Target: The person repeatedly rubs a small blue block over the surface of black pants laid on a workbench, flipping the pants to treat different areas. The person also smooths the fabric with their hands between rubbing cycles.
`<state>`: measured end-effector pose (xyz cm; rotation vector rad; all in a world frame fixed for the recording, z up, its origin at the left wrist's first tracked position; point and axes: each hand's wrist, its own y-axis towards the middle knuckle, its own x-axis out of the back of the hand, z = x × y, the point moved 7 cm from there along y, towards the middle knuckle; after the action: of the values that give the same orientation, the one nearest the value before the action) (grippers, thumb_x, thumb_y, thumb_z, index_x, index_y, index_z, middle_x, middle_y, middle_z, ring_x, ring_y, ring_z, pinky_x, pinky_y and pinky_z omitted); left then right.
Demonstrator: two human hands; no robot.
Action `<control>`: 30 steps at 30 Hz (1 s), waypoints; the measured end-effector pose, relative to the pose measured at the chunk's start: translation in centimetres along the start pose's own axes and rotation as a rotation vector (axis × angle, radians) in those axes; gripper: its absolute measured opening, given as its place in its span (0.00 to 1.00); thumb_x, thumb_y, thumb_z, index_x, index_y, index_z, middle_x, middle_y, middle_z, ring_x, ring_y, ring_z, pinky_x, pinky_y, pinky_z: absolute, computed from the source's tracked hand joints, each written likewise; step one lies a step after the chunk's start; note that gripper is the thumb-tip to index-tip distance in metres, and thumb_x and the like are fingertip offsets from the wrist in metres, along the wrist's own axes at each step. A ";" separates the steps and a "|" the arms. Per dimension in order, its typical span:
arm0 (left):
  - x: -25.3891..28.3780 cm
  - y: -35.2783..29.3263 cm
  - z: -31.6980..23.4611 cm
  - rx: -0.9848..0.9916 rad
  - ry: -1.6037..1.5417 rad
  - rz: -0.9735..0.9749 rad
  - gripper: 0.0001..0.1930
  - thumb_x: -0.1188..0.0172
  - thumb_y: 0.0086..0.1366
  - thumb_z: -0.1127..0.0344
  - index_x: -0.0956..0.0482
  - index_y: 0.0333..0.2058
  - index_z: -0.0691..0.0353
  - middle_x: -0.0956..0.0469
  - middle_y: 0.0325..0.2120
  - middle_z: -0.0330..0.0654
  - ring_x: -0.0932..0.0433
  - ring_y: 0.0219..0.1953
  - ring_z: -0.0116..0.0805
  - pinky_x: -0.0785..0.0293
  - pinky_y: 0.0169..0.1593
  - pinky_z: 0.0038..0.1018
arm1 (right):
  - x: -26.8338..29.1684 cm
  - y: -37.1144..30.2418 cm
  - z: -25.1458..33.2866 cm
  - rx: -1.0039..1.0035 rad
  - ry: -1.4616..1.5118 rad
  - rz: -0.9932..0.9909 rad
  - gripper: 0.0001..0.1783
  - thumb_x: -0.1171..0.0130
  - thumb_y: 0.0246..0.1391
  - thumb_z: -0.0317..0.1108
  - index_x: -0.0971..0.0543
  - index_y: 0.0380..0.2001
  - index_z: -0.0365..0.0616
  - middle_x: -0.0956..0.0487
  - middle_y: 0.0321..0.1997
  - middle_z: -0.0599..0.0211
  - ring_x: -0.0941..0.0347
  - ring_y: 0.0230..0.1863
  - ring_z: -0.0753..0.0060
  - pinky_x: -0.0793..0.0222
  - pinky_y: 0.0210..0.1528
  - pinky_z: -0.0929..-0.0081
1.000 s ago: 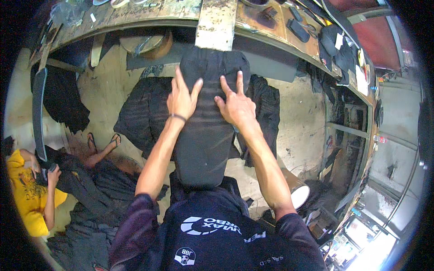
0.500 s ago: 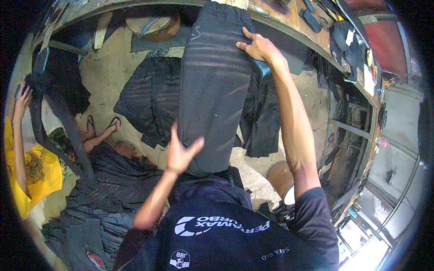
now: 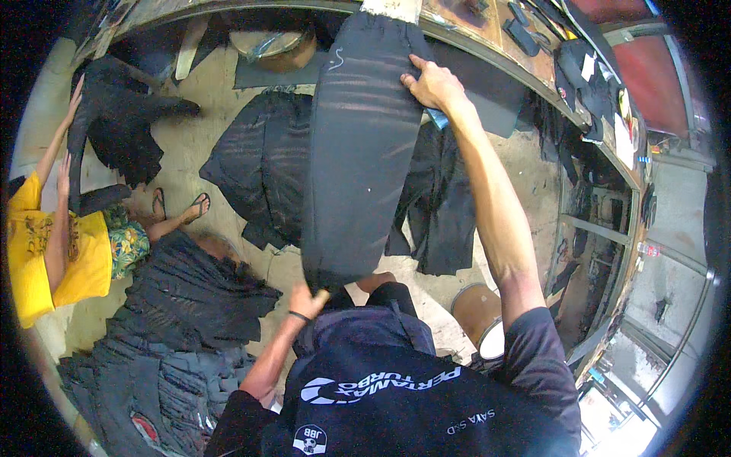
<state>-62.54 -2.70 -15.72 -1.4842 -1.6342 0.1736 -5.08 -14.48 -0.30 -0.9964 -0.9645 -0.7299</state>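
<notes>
A pale floor (image 3: 518, 228) is lying below everything, and a wooden tabletop (image 3: 487, 42) is running past the far end of the black garment (image 3: 362, 160). This long garment is stretching from the tabletop toward the person's chest, and its far end is covering part of a pale board (image 3: 393, 8). To the left of the black garment, nearer to the person, a big pile of dark clothes (image 3: 164, 320) is spreading. Farther to its left, a co-worker in a yellow shirt (image 3: 65, 255) is raising both arms beside a hanging dark cloth (image 3: 118, 114). Two more dark pieces are lying lower, one just left of the garment (image 3: 263, 167) and one just right (image 3: 442, 217). Right of its near end, a brown drum-like thing (image 3: 474, 308) is standing.

The right hand (image 3: 432, 85) is touching the black garment at its far right edge, with thumb and forefinger lying on the cloth; whether it is pinching is not showing. The left hand (image 3: 306, 301) is touching the near left corner, its thumb pointing out; its fingers are hiding, so its grip is staying unclear. A small white mark (image 3: 336, 58) is showing at the garment's far left.
</notes>
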 end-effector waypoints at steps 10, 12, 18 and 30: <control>26.6 18.9 -0.7 -0.361 -0.342 -0.697 0.17 0.38 0.73 0.63 0.17 0.57 0.62 0.15 0.53 0.52 0.14 0.51 0.43 0.20 0.57 0.37 | 0.2 -11.2 -0.9 0.075 0.409 -0.078 0.54 0.32 0.59 0.65 0.35 0.77 0.42 0.29 0.74 0.38 0.34 0.76 0.39 0.37 0.77 0.50; 25.2 17.6 -15.5 -0.684 0.036 -0.789 0.19 0.40 0.72 0.63 0.18 0.57 0.64 0.19 0.58 0.54 0.21 0.61 0.50 0.29 0.68 0.42 | -1.7 -14.0 0.1 0.044 0.338 0.028 0.52 0.32 0.60 0.62 0.38 0.79 0.47 0.32 0.75 0.31 0.36 0.77 0.36 0.39 0.78 0.50; 17.7 25.7 -37.5 -0.439 0.458 -0.502 0.59 0.45 0.68 0.25 0.61 0.81 0.57 0.63 0.83 0.52 0.62 0.83 0.54 0.56 0.79 0.61 | -2.7 -13.0 3.8 -0.084 0.141 0.077 0.56 0.36 0.65 0.56 0.59 0.84 0.71 0.61 0.84 0.27 0.21 0.60 0.25 0.20 0.61 0.45; 20.5 35.8 -46.0 -0.735 0.791 -0.032 0.44 0.34 0.61 0.27 0.18 0.58 0.64 0.14 0.51 0.55 0.18 0.60 0.51 0.32 0.70 0.46 | -2.1 -10.2 4.2 -0.132 0.097 0.167 0.53 0.34 0.64 0.52 0.53 0.83 0.69 0.65 0.83 0.23 0.15 0.50 0.29 0.17 0.55 0.46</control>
<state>-3.00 4.14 -0.68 -1.7190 -1.0796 -1.0092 -16.06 -14.31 2.27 -1.1319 -0.7466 -0.7024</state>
